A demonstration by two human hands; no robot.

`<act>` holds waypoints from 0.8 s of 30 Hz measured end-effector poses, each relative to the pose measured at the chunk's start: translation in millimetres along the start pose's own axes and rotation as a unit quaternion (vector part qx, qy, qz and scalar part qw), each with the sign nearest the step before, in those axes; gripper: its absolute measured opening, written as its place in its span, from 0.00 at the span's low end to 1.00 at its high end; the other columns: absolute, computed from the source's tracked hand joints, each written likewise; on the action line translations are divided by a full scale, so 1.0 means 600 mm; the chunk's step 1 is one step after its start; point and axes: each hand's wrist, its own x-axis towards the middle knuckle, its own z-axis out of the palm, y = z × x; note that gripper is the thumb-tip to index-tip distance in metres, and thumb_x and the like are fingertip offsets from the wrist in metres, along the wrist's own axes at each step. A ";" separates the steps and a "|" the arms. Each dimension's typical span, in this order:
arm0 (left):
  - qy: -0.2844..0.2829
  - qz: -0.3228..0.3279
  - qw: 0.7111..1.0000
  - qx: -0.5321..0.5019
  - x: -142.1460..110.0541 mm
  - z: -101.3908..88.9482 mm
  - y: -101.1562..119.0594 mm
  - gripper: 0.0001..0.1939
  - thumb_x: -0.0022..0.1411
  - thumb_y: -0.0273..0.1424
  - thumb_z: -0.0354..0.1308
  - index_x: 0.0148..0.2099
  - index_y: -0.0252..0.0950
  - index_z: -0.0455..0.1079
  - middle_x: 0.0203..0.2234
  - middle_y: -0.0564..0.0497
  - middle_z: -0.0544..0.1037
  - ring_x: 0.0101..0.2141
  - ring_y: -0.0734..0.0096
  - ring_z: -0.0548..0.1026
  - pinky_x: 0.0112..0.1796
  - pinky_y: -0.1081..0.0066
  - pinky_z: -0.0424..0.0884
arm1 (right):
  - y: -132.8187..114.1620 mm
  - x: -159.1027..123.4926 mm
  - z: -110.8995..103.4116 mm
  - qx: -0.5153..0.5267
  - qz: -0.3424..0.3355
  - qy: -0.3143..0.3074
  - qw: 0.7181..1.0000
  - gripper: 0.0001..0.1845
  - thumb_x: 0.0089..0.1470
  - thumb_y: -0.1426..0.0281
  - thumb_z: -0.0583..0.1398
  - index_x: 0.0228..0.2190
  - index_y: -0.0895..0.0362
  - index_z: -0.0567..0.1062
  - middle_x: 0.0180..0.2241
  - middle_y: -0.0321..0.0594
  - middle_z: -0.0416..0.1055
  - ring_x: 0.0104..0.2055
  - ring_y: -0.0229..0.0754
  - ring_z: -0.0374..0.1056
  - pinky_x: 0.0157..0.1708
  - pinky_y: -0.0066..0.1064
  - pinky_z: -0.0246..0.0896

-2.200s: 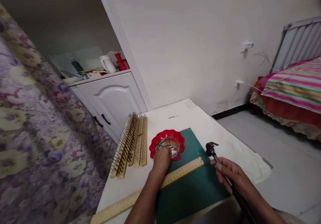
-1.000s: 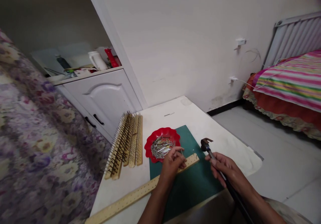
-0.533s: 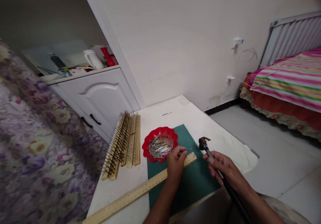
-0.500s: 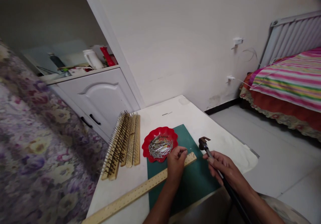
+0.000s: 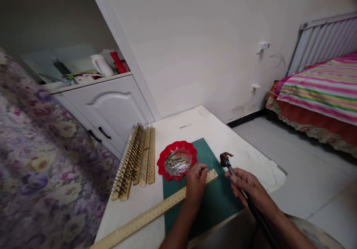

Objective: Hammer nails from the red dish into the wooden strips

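Observation:
My left hand is closed in a pinch at the far end of a long pale wooden strip with rows of small holes. A nail is in its fingertips, mostly hidden by them. One or two nails stand in the strip's end just beyond the fingers. My right hand grips a claw hammer by its dark handle, head raised to the right of the strip. Under the strip lies a green mat. Beside my left hand, a red scalloped dish holds a heap of loose nails.
Several wooden strips bristling with nails lie side by side at the left of the white table. Two thin dark pieces lie near its back. A cabinet and floral curtain stand left, a bed right.
My left hand has come out of the red dish with a nail and moved right to the strip's end. My right hand keeps holding the hammer. The view has shifted slightly.

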 end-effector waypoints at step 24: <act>-0.005 -0.011 1.000 0.026 0.003 0.013 -0.018 0.07 0.54 0.26 0.52 0.26 0.36 0.69 0.22 0.55 0.69 0.25 0.75 0.66 0.27 0.76 0.58 | -0.011 0.022 0.063 -0.035 0.015 -0.077 0.996 0.18 0.53 0.55 0.55 0.36 0.58 0.67 0.15 0.27 0.67 0.07 0.28 0.52 0.08 0.19 0.39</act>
